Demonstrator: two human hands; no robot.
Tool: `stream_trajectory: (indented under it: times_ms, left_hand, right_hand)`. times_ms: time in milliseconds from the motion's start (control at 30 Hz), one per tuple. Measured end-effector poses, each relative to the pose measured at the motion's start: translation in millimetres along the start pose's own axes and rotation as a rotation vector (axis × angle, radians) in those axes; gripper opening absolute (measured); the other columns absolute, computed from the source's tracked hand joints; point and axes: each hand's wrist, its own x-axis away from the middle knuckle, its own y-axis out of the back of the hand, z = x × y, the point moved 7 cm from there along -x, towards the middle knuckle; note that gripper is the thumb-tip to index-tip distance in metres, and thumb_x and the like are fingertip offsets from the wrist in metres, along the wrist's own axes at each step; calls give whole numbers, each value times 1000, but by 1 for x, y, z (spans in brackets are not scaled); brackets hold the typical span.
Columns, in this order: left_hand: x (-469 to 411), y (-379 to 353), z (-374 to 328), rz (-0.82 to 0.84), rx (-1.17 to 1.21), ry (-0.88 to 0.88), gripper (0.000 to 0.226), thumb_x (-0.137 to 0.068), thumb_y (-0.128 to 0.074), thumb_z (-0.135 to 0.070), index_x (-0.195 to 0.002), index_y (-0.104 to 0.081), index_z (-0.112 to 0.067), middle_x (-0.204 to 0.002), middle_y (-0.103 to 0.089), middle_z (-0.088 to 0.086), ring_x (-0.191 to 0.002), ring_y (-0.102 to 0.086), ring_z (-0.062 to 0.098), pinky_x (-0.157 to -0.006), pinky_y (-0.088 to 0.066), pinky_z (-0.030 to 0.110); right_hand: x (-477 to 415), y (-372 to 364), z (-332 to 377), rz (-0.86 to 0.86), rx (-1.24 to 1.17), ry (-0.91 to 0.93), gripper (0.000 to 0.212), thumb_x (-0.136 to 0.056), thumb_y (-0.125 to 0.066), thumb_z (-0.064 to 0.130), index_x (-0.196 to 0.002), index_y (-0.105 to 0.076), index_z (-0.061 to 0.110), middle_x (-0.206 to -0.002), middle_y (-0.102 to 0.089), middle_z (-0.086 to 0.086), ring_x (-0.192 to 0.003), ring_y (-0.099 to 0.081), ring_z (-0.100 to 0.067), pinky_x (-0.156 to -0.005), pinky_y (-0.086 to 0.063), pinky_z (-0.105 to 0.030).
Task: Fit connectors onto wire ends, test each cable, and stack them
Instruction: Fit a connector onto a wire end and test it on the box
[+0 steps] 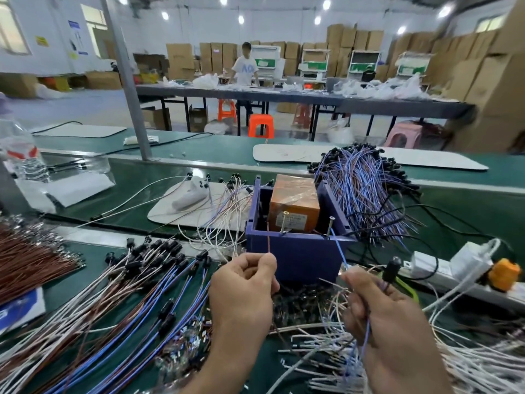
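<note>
Wires [268,240] in left hand [244,282], right hand [377,305]

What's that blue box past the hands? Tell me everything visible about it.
The blue box is an open-topped, plastic-looking case standing upright on the green bench. An orange block wrapped in clear film sits inside. Two metal pins stand at its front edge; a brown wire and a blue wire rise toward them.
</note>
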Motion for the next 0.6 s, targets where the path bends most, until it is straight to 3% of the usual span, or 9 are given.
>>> stream_trajectory:
  times_ms: [133, 333, 500, 600]
  left_hand:
    - [2, -5, 1, 26, -7, -11, 23, -93, -73, -27, -71, -75, -31, -55, -68, 3, -37, -44, 5, -38, -33, 16]
    - [3, -7, 1, 64, -12, -20, 22, -94, -73, -28, -73, -75, -31, -56, -68, 3, -38, -44, 6, -39, -33, 17]
    - [4, -9, -5, 109, -26, -66, 18, -93, -73, -26, -77, -75, -34, -56, -68, 2, -40, -47, 4, -41, -35, 16]
    - [3, -8, -5, 109, -25, -72, 18, -93, -74, -27, -78, -75, -36, -56, -69, 2, -40, -48, 4, -41, -35, 17]
  right_hand:
    - [0, 3, -1, -7, -12, -14, 39, -82, -72, 17, -104, -63, -14, -47, -41, -6, -35, -31, -10, -34, -29, -20]
    - [0, 6, 1, -51, -27, -8, 34, -67, -73, 26, -88, -64, 1, -46, -47, -2, -35, -36, -8, -35, -32, -18]
    - [-2, 11, -3, -71, -30, -4, 22, -89, -70, 19, -94, -65, -1, -47, -48, -2, -36, -38, -8, -35, -35, -18]
    - [-3, 12, -4, -86, -21, 3, 20, -92, -69, 18, -89, -66, -1, -48, -49, -1, -36, -39, -7, -36, -36, -17]
